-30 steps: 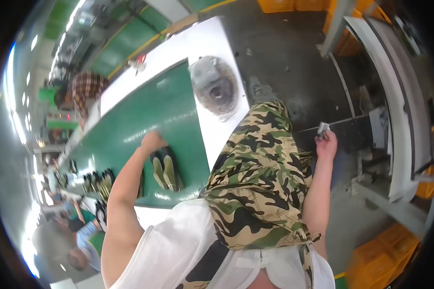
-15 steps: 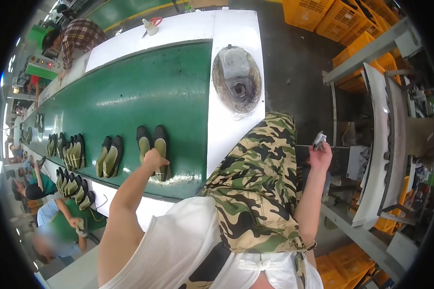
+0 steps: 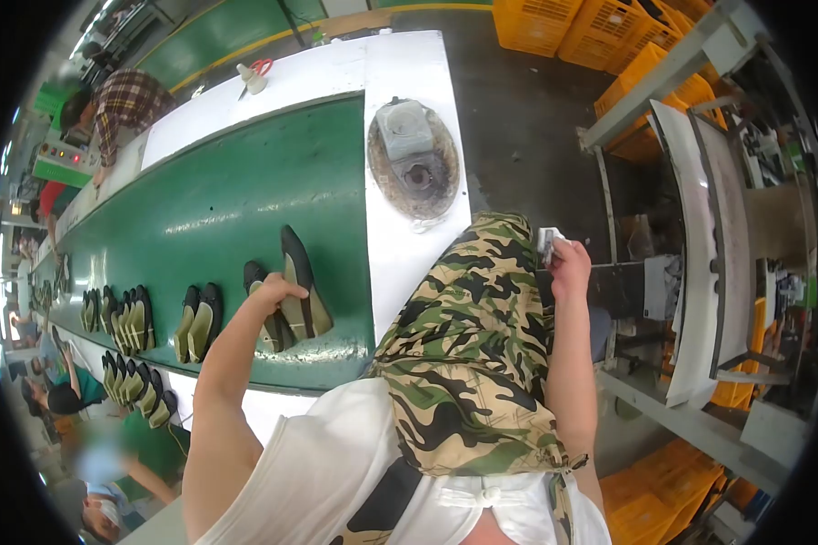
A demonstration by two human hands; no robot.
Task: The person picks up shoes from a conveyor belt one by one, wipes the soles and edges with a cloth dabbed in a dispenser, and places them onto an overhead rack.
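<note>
On the green belt, my left hand (image 3: 280, 291) is closed on a dark shoe (image 3: 305, 283) with an olive lining, the right one of a pair. That shoe is tilted, its toe pointing away from me. Its mate (image 3: 268, 329) stands just left of it, partly hidden by my hand. My right hand (image 3: 569, 265) is raised beside the camouflage apron (image 3: 473, 354), fingers pinched on a small whitish-grey cloth-like piece (image 3: 549, 242). Another pair of shoes (image 3: 198, 323) stands further left on the belt.
An oval dish (image 3: 414, 168) with a grey block sits on the white table edge (image 3: 377, 68). Beyond the belt are a white bottle (image 3: 253, 80) and red scissors. Co-workers are at left. Orange crates (image 3: 536, 23) and a metal rack (image 3: 691, 254) stand at right.
The right shoe of the near pair has moved and tilted in my left hand, apart from its mate. My right hand has come closer to the apron. The view has shifted.
</note>
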